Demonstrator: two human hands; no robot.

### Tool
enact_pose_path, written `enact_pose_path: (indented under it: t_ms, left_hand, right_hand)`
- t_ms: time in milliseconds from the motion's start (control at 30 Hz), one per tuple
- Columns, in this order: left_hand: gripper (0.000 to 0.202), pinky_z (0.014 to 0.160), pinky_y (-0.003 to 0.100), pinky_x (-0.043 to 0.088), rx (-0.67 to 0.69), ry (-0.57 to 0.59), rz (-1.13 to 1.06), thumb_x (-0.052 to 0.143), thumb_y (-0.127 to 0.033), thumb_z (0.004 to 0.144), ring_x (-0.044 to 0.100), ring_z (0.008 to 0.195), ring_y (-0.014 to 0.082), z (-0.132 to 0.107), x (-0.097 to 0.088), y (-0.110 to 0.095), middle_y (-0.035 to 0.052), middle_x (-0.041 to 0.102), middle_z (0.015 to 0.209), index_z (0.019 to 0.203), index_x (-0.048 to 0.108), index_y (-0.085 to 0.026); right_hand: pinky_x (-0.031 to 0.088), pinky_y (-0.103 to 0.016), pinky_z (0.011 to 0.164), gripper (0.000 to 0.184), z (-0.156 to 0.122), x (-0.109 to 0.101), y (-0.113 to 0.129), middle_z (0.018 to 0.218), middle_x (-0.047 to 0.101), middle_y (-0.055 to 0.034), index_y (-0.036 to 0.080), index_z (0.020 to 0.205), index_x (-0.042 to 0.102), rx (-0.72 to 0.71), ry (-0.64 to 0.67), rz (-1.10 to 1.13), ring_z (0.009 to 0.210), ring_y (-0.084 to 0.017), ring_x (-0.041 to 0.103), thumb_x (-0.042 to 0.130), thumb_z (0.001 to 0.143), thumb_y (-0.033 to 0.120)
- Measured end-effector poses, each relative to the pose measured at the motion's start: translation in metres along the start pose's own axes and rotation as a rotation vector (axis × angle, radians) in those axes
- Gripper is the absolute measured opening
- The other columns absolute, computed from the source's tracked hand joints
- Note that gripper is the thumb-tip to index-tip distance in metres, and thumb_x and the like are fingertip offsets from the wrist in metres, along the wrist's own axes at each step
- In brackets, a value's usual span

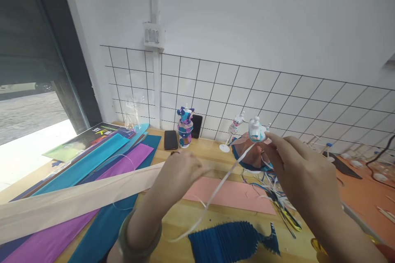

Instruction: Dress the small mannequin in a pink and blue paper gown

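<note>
My right hand (pixel 300 172) is closed around a small paper doll (pixel 256 148) in a pink and blue skirt, held upright above the wooden table (pixel 191 218). A thin white ribbon (pixel 216 191) runs from the doll's waist down toward the table. My left hand (pixel 180 172) is closed in a loose pinch beside the ribbon; a green bangle circles that wrist. Whether the fingers grip the ribbon is unclear.
Long crepe paper sheets in cream (pixel 68 203), purple (pixel 61 230) and teal (pixel 83 164) lie at left. A pink sheet (pixel 234 195) and pleated blue paper (pixel 228 240) lie in front. A finished doll (pixel 185 127), two phones (pixel 170 139) and a wire grid stand at the back.
</note>
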State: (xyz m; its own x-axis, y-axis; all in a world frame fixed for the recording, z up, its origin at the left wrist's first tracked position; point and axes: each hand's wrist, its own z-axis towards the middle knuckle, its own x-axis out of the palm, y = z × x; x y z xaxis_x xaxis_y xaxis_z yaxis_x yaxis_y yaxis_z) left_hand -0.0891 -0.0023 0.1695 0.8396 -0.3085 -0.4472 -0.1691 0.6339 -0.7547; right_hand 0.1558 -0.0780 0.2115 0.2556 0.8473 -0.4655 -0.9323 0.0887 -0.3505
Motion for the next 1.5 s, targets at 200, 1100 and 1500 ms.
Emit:
enact_pose_path:
  t_ms: [200,1100,1500]
  left_hand:
    - [0.033,0.099,0.042,0.042,0.035,-0.316,0.222,0.064,-0.026,0.083,0.055,0.113,0.0262,0.019,0.026,0.01,0.0102,0.066,0.118,0.115,0.066,-0.02]
    - [0.013,0.101,0.037,0.045,0.115,-0.309,0.01,0.052,-0.019,0.09,0.06,0.109,0.0217,0.021,0.052,0.003,0.0076,0.069,0.095,0.091,0.065,-0.019]
    - [0.023,0.107,0.044,0.041,0.049,-0.452,0.092,0.058,-0.015,0.08,0.052,0.127,0.0261,0.019,0.053,0.007,0.0069,0.071,0.107,0.1,0.066,-0.021]
  right_hand:
    - [0.037,-0.03,0.056,0.025,-0.001,-0.009,0.024,0.079,0.066,-0.0089,0.011,0.109,0.064,-0.058,-0.003,0.194,0.064,-0.02,0.056,0.046,0.098,0.025]
    - [0.038,-0.029,0.054,0.024,0.015,0.006,0.069,0.069,0.064,-0.0044,0.009,0.096,0.07,-0.084,0.007,0.285,0.06,-0.019,0.058,0.053,0.094,0.025]
    - [0.039,-0.03,0.048,0.027,0.014,0.006,0.075,0.074,0.069,-0.0078,0.01,0.102,0.071,-0.015,0.097,0.414,0.064,-0.022,0.065,0.05,0.095,0.025]
